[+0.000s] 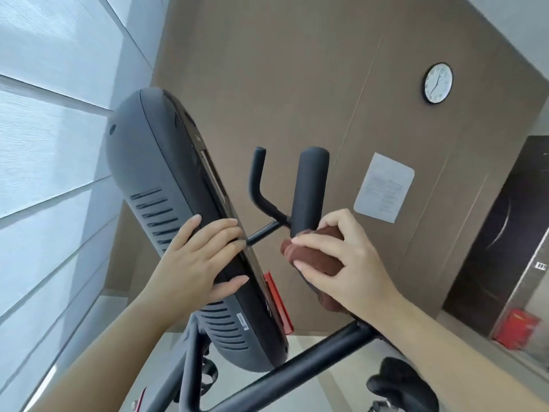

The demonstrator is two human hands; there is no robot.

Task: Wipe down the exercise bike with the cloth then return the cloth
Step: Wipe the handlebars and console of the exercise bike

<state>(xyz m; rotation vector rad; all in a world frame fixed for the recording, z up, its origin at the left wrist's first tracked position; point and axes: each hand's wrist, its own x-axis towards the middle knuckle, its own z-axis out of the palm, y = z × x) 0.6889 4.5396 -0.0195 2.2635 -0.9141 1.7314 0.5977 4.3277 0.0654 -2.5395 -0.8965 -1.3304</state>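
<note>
Two bare forearms reach up from the bottom edge toward the exercise bike (297,370). The left hand (196,263) lies on the bike's dark grey, rounded plastic console housing (166,162), with straight fingers laid over its edge and the thumb flat lower down. It appears to steady the console rather than clasp it. The right hand (353,263) has its fingers curled round a folded, rust-brown, nubbly cloth (315,255), pressing it around the base of the thick black foam-covered handlebar grip (310,188).

Wiping looks to be under way, with the handlebar grip as the part in hand. No surface shows streaks or damp, so I cannot tell which parts are done. As far as I can judge, the console, the thin bent black bar (258,179) and the frame (188,364) may all need a pass. Returning the cloth is clearly not yet done, and where it belongs is not in view.

The console shell is matte and smooth, cut with rows of narrow vent slots, and a glossy dark face runs along its edge. A flat red plate (279,301) juts out just below it. The frame is round, satin-black metal tubing. The cloth looks soft and thick, likely to drag a little on the foam.
</note>
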